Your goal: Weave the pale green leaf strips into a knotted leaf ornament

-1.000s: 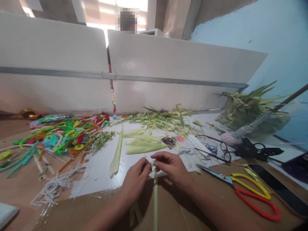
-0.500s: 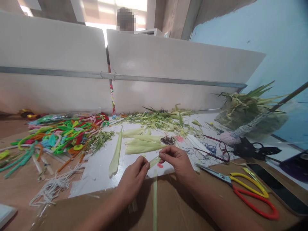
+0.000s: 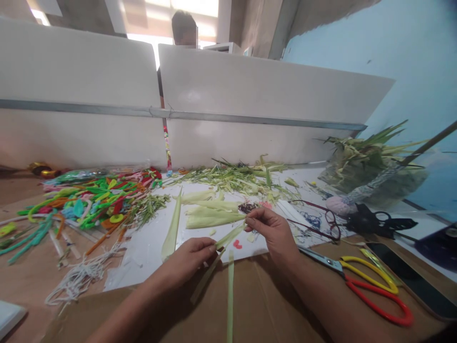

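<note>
Both my hands pinch one pale green leaf strip (image 3: 228, 237) over the near edge of the white sheet (image 3: 143, 259). My left hand (image 3: 187, 259) grips its lower end, fingers closed. My right hand (image 3: 267, 231) pinches its upper end, higher and further right. The strip stretches slanted between them, and a thinner piece trails down from my left hand. Another narrow green strip (image 3: 230, 295) lies on the brown cardboard (image 3: 271, 305) below. Folded pale leaves (image 3: 210, 214) rest just beyond my hands.
Red-and-yellow scissors (image 3: 364, 286) lie right of my right arm, with glasses (image 3: 321, 219) and black scissors (image 3: 378, 223) behind. Coloured pipe cleaners (image 3: 89, 200) and white string (image 3: 78, 278) fill the left. Green leaf scraps (image 3: 235, 178) line the partition (image 3: 250, 105). A person's head shows behind it.
My hands have drawn apart: the right rose toward the far right, the left dropped back toward me. The strip between them now shows longer and slanted.
</note>
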Available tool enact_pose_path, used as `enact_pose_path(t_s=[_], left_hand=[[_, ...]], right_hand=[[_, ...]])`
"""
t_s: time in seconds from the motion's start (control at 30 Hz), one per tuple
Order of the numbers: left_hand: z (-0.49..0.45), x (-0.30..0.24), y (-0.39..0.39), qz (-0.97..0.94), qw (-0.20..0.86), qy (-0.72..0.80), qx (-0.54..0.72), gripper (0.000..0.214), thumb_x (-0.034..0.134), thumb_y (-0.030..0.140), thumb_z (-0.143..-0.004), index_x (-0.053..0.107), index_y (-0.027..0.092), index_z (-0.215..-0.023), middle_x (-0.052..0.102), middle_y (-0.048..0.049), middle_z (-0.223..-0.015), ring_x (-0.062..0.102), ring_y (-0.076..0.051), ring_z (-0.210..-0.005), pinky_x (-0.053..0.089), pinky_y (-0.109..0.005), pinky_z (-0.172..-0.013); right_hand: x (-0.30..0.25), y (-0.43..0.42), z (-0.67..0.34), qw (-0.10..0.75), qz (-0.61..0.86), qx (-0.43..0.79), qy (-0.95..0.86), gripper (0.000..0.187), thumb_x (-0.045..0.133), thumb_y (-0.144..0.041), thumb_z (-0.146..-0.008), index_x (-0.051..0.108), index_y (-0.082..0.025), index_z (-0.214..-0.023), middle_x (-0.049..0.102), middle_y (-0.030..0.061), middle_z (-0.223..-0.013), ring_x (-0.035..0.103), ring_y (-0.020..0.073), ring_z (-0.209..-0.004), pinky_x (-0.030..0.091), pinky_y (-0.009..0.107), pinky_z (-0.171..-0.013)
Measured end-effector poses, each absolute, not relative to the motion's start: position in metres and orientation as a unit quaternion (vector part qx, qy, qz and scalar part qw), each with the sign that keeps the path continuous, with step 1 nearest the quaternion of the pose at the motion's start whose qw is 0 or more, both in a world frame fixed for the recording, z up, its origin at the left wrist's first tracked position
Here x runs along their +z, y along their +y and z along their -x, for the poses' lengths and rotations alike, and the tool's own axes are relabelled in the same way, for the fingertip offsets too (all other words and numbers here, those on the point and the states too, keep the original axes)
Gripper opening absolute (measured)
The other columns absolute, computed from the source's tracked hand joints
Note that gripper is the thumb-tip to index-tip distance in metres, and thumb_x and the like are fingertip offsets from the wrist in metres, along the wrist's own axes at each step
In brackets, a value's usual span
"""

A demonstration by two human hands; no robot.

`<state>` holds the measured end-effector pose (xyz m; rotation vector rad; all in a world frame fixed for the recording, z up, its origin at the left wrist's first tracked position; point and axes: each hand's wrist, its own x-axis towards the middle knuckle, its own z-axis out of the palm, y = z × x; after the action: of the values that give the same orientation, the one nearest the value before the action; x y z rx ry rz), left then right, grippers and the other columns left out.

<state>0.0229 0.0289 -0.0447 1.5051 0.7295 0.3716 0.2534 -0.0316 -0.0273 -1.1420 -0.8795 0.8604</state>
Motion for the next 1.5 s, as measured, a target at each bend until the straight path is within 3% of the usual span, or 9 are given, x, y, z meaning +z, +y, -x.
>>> enact_pose_path(t_s=[0.17,0.3,0.43,0.5,0.57,0.73,1.07,1.3,1.5], left_hand=[[-0.024,-0.021,0.036,-0.692,0.611,0.333,0.192,0.05,0.065,0.058,-0.087,0.075,0.022,-0.12,0.07,-0.0096,-0.131,0.061,-0.03,-0.123,0.042,-0.039,-0.108],[-0.037,-0.007,0.028,-0.683,0.632,0.302,0.207,0.05,0.059,0.057,-0.093,0.069,0.023,-0.128,0.067,-0.008,-0.136,0.058,-0.029,-0.127,0.039,-0.041,-0.113],[-0.051,-0.007,0.018,-0.683,0.652,0.252,0.214,0.041,0.052,0.054,-0.097,0.071,0.019,-0.108,0.074,-0.0076,-0.103,0.063,-0.027,-0.108,0.044,-0.038,-0.1],[-0.054,-0.011,0.014,-0.684,0.647,0.261,0.213,0.041,0.049,0.055,-0.097,0.066,0.018,-0.098,0.066,-0.0037,-0.081,0.062,-0.023,-0.086,0.046,-0.035,-0.086],[-0.055,-0.017,0.012,-0.691,0.622,0.291,0.225,0.038,0.049,0.055,-0.096,0.06,0.019,-0.089,0.055,0.0005,-0.072,0.053,-0.018,-0.072,0.042,-0.031,-0.074],[-0.058,-0.026,0.012,-0.702,0.576,0.335,0.249,0.035,0.048,0.053,-0.092,0.052,0.02,-0.08,0.047,0.0021,-0.074,0.042,-0.016,-0.07,0.034,-0.029,-0.066],[-0.061,-0.035,0.013,-0.686,0.6,0.327,0.249,0.038,0.049,0.057,-0.09,0.05,0.021,-0.08,0.039,0.0051,-0.066,0.032,-0.014,-0.061,0.026,-0.027,-0.056],[-0.06,-0.036,0.013,-0.668,0.592,0.358,0.274,0.037,0.049,0.057,-0.089,0.047,0.022,-0.077,0.041,0.0052,-0.066,0.03,-0.014,-0.059,0.025,-0.026,-0.055],[-0.061,-0.03,0.012,-0.673,0.566,0.391,0.273,0.035,0.047,0.055,-0.086,0.055,0.021,-0.08,0.042,0.0035,-0.066,0.034,-0.015,-0.06,0.026,-0.027,-0.055]], right_hand=[[-0.018,-0.036,-0.251,0.624,0.494,0.411,-0.444,0.028,0.09,-0.04,-0.067,0.074,-0.019,-0.075,0.068,0.0003,-0.066,0.065,0.0168,-0.06,0.052,0.029,-0.063],[-0.012,-0.04,-0.242,0.57,0.486,0.433,-0.501,0.022,0.085,-0.037,-0.073,0.074,-0.018,-0.077,0.069,0.0012,-0.066,0.064,0.017,-0.064,0.051,0.029,-0.064],[-0.01,-0.044,-0.235,0.549,0.501,0.41,-0.528,0.016,0.078,-0.034,-0.078,0.074,-0.019,-0.08,0.069,0.0008,-0.07,0.063,0.0164,-0.065,0.05,0.029,-0.064],[-0.011,-0.044,-0.233,0.55,0.513,0.392,-0.53,0.014,0.077,-0.032,-0.078,0.074,-0.019,-0.08,0.069,0.0009,-0.07,0.063,0.0166,-0.066,0.049,0.029,-0.064],[-0.012,-0.044,-0.233,0.559,0.51,0.393,-0.523,0.014,0.078,-0.032,-0.078,0.074,-0.019,-0.08,0.069,0.0008,-0.07,0.064,0.0172,-0.067,0.05,0.029,-0.064],[-0.017,-0.04,-0.233,0.585,0.483,0.436,-0.485,0.022,0.083,-0.035,-0.074,0.071,-0.019,-0.083,0.069,-0.0003,-0.069,0.067,0.0178,-0.065,0.052,0.03,-0.063],[-0.027,-0.035,-0.237,0.628,0.466,0.435,-0.446,0.026,0.088,-0.035,-0.07,0.071,-0.019,-0.083,0.068,-0.0011,-0.072,0.065,0.0156,-0.063,0.052,0.029,-0.064],[-0.031,-0.033,-0.246,0.666,0.455,0.416,-0.421,0.029,0.083,-0.04,-0.08,0.075,-0.023,-0.102,0.072,0.0032,-0.091,0.066,0.0182,-0.076,0.054,0.032,-0.07],[-0.033,-0.033,-0.244,0.655,0.459,0.443,-0.405,0.033,0.088,-0.041,-0.072,0.075,-0.022,-0.095,0.07,0.0016,-0.084,0.066,0.0178,-0.07,0.053,0.033,-0.072]])
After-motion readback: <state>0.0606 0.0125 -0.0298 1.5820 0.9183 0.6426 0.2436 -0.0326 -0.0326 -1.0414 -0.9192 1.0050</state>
